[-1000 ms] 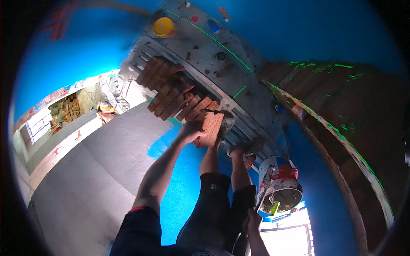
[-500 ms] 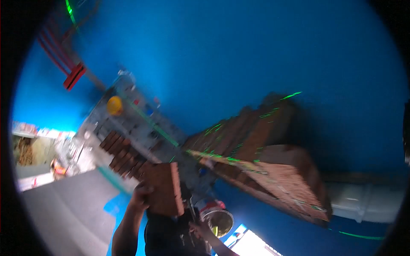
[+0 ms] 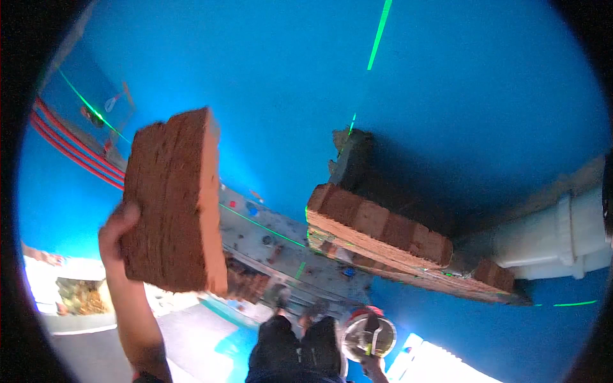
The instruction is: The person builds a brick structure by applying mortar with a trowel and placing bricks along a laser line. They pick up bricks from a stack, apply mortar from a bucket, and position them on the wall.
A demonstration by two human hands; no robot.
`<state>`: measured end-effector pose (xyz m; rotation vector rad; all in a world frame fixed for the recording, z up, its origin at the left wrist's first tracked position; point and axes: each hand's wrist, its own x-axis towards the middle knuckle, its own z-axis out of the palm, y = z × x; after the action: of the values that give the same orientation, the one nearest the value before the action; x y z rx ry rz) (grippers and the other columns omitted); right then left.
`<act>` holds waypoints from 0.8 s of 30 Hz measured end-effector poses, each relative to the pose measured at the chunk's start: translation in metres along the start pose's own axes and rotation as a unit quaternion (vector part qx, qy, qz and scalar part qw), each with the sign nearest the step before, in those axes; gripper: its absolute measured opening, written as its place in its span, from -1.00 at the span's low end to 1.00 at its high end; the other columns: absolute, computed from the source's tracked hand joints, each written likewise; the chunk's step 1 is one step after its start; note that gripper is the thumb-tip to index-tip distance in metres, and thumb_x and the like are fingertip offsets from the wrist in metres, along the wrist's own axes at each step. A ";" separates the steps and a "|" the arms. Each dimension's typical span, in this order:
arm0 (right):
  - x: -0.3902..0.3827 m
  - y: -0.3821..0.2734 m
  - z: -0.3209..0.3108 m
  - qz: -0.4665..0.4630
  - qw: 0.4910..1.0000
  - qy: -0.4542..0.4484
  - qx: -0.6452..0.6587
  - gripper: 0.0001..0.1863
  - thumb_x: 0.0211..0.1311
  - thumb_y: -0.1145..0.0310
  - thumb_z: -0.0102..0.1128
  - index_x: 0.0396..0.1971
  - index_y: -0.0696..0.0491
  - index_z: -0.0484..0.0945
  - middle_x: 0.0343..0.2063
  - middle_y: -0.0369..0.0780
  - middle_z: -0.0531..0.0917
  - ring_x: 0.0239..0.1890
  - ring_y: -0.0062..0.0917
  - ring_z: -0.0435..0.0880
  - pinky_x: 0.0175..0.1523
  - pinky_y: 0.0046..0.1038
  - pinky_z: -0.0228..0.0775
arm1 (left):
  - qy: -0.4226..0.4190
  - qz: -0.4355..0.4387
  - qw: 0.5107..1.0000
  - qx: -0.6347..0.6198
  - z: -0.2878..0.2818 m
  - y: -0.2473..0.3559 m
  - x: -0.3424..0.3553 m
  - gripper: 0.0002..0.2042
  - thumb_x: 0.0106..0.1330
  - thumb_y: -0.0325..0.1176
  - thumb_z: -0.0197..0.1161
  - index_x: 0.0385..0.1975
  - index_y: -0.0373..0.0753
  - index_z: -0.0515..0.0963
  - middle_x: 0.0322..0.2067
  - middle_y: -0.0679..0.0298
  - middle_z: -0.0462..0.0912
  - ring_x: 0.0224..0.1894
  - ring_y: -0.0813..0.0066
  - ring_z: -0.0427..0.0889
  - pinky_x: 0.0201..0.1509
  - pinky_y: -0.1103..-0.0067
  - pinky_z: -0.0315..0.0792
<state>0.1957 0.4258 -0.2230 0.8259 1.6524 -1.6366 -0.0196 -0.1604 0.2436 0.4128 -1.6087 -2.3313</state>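
My left hand [image 3: 118, 233] holds a rough red-brown brick [image 3: 167, 198] up at the left of the view, fingers wrapped round its edge. Low in the middle right, my right hand [image 3: 371, 365] grips a trowel [image 3: 374, 332], which shows over a round bucket [image 3: 350, 338] streaked with mortar. Right of the raised brick, a short course of bricks [image 3: 377, 223] with grey mortar on it juts from the blue wall [image 3: 460, 76], with green laser lines across bricks and wall.
Below is a dusty grey plank platform [image 3: 281, 242] with stacked bricks [image 3: 246, 281] and small debris; my legs [image 3: 274, 348] are over it. A white pipe [image 3: 543, 230] runs at the right. Red tubes [image 3: 76, 153] lie along the left wall. A bright opening [image 3: 421, 357] is low right.
My left hand has lifted the brick up and leftward from low over the platform. The view has swung up toward the wall and brick course; the bucket and my right hand appear lower.
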 end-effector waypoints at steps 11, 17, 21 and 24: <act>-0.042 -0.027 0.037 0.103 0.932 -0.026 -0.345 -0.84 0.13 0.21 0.13 -0.46 -0.06 0.63 -0.75 -0.28 0.54 -0.77 -0.53 0.45 -0.61 -0.44 0.30 | -0.128 -0.039 0.914 0.383 0.204 0.046 0.120 -0.53 0.07 -0.26 0.36 -0.03 -0.32 0.46 -0.14 0.17 0.59 -0.12 0.39 0.59 -0.05 0.41 0.49; -0.054 0.008 0.041 0.057 0.927 -0.066 -0.364 -0.75 0.19 0.18 -0.01 -0.47 -0.15 0.68 -0.76 -0.30 0.56 -0.76 -0.55 0.49 -0.58 -0.45 0.36 | -0.205 -0.001 0.864 0.461 0.239 0.016 0.136 -0.45 0.10 -0.22 0.34 0.00 -0.48 0.39 -0.14 0.05 0.57 -0.12 0.34 0.58 -0.04 0.41 0.47; -0.069 0.037 0.039 0.040 0.923 -0.087 -0.373 -0.67 0.22 0.16 -0.09 -0.48 -0.21 0.72 -0.77 -0.31 0.57 -0.75 -0.56 0.52 -0.56 -0.46 0.40 | -0.147 0.064 0.806 0.569 0.239 -0.001 0.149 -0.42 0.13 -0.21 0.32 0.02 -0.54 0.34 -0.13 0.02 0.56 -0.14 0.33 0.56 -0.06 0.43 0.45; -0.070 0.035 0.039 0.026 0.919 -0.088 -0.384 -0.63 0.24 0.16 -0.13 -0.49 -0.24 0.74 -0.77 -0.31 0.58 -0.74 -0.57 0.53 -0.55 -0.46 0.41 | -0.164 0.075 0.805 0.565 0.236 -0.007 0.153 -0.43 0.14 -0.20 0.31 0.01 -0.53 0.34 -0.14 0.04 0.55 -0.15 0.35 0.54 -0.08 0.44 0.44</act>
<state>0.2655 0.3889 -0.1866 0.3010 1.8982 -0.8509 -0.2517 -0.0145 0.3059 0.0616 -2.9442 -1.0916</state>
